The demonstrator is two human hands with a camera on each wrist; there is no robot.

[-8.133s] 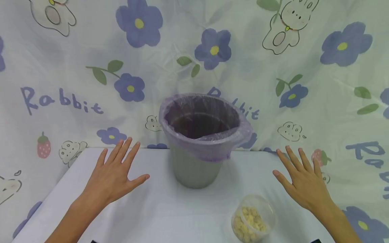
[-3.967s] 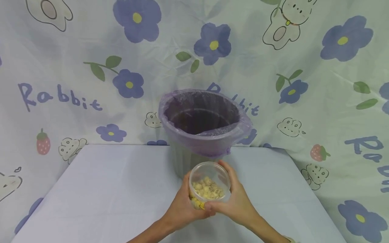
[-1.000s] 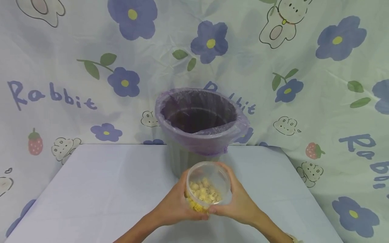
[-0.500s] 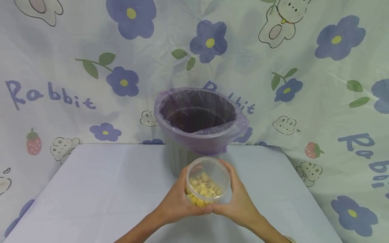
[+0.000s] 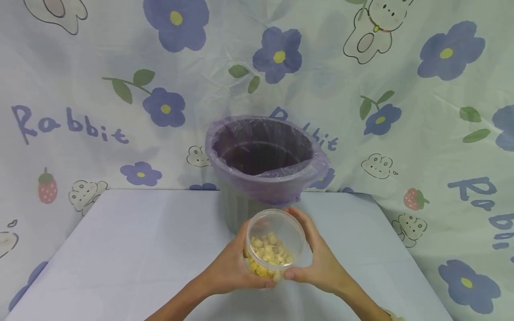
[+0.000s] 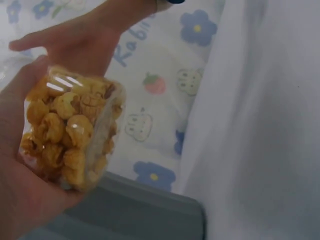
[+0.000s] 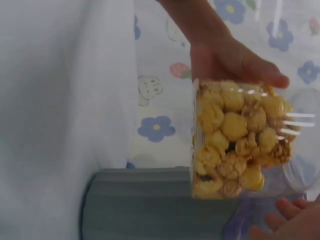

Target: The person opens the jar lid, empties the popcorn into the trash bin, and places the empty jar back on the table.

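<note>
A round clear plastic tub (image 5: 277, 223), part filled with yellow-brown popcorn (image 7: 235, 125), is held tilted above the table in front of the bin. My left hand (image 5: 229, 267) grips it, thumb on the near side and fingers wrapped round the left; the left wrist view shows this hand (image 6: 25, 185) close against the wall. On the other side my right hand (image 5: 321, 263) is spread around the tub, and a gap shows between palm and wall. In the right wrist view its fingers (image 7: 290, 220) sit loosely apart from the plastic.
Behind the tub stands a grey-green bin (image 5: 237, 209) lined with a purple plastic bag (image 5: 273, 189) folded over its rim. The white table (image 5: 120, 249) reaches back to a flower-and-rabbit patterned cloth (image 5: 321, 89) hanging upright.
Earlier both hands were spread and the tub stood on the table at right; it was then lifted to the middle in both hands. Just now my right hand has loosened, its thumb shifting right.
</note>
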